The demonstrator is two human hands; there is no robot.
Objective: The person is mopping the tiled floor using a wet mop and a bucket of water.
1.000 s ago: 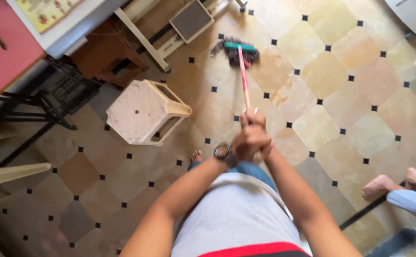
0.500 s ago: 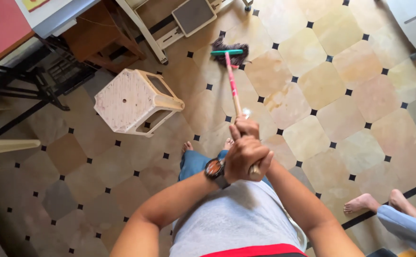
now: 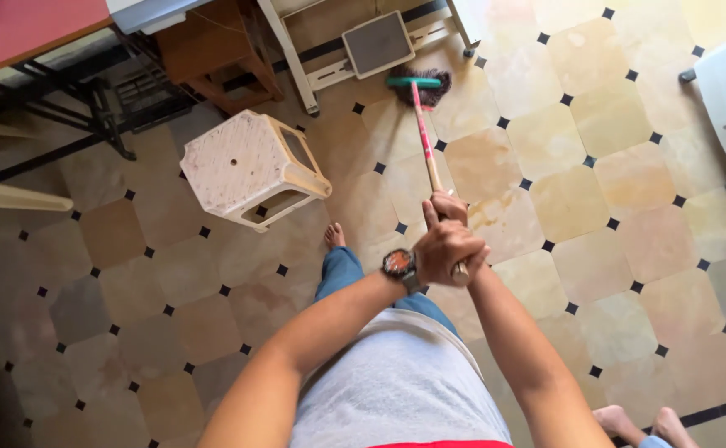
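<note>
Mop [image 3: 426,133] head now sits higher, upper centre of frame, near a pedal; both hands, left [image 3: 442,249] over right [image 3: 448,207], stay clenched round its handle, stroke pushed outward

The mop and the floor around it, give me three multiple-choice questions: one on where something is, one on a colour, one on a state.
1. Where is the mop head?
A. Beside the grey footplate
B. On the stool
C. Against the person's foot

2. What colour is the bar across the mop head?
A. Yellow
B. Green
C. Black

3. How does the plastic stool stand?
A. Upside down
B. Folded flat
C. Upright on the tiled floor

Answers:
1. A, the strands lie just right of the footplate.
2. B, a green bar tops the pink handle.
3. C, its seat faces up. Left hand and right hand both grip the handle.
</note>
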